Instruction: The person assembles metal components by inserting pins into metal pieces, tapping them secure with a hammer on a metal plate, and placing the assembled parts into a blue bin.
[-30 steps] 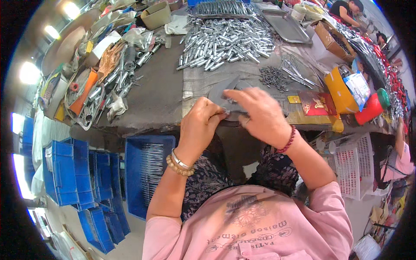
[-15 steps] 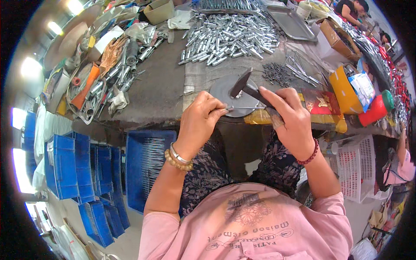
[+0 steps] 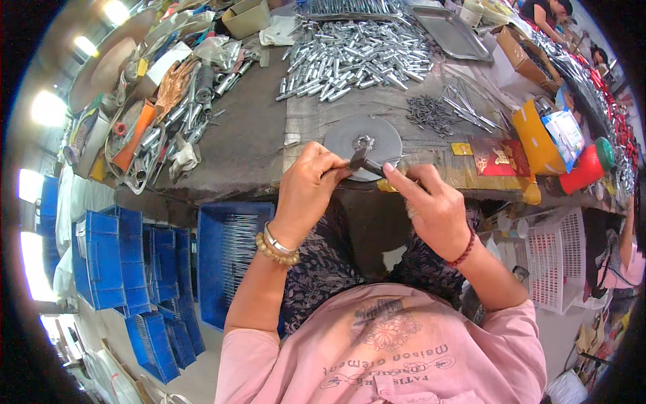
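Head view: small hammer (image 3: 363, 161), long axis running 10 to 4 o'clock, head toward 10, over grey metal disc (image 3: 363, 138) at bench edge. Right hand (image 3: 431, 205) fingers wrapped on handle. Left hand (image 3: 309, 185) fingertips pinched narrow beside hammer head; what they hold, cannot tell. Worn bench (image 3: 242, 145) carries pile of silver tubes (image 3: 356, 57) at 12; blue crates (image 3: 111, 259) on floor at 8.

Worn workbench (image 3: 249, 141) bearing metal tubes (image 3: 356, 57), round disc (image 3: 363, 138)
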A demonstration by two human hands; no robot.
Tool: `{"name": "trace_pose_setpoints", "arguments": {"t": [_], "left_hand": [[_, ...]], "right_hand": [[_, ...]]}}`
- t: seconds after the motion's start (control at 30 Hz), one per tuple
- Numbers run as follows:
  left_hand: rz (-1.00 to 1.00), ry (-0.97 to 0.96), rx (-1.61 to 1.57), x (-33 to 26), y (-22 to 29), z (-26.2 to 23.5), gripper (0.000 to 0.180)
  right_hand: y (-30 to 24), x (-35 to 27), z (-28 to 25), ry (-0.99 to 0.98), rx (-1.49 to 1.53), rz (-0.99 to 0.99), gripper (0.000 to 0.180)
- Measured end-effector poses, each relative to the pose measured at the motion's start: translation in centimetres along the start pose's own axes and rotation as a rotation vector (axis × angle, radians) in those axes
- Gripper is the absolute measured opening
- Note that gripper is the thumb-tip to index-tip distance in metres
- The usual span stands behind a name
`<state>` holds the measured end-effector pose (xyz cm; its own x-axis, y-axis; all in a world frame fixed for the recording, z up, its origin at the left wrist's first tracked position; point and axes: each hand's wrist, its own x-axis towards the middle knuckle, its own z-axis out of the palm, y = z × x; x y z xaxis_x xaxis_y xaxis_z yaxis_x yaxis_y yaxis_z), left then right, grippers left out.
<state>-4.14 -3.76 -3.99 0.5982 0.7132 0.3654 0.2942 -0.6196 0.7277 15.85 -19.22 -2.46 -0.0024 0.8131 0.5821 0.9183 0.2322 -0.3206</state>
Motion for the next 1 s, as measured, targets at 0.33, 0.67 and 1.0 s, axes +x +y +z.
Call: {"name": "trace_pose_setpoints", "arguments": {"t": [0.33,0.67,1.0], "left_hand": [[-0.052,-0.016,-0.039,0.0,-0.3,-0.3,0.011],[-0.02,0.007,-0.073,-0.8,-1.4,0.0,0.031],[-0.373,0.201,-0.588,-4.8,1.7,4.1,0.049]], "right_hand": [[2.1,3.5,-0.5,-0.1,0.019,0.145,0.054],[-1.6,1.5,0.6,-0.189,-0.072,0.203,0.014],[-2.3,-0.4,2.1,-0.393,0.824,0.805,0.029]]}}
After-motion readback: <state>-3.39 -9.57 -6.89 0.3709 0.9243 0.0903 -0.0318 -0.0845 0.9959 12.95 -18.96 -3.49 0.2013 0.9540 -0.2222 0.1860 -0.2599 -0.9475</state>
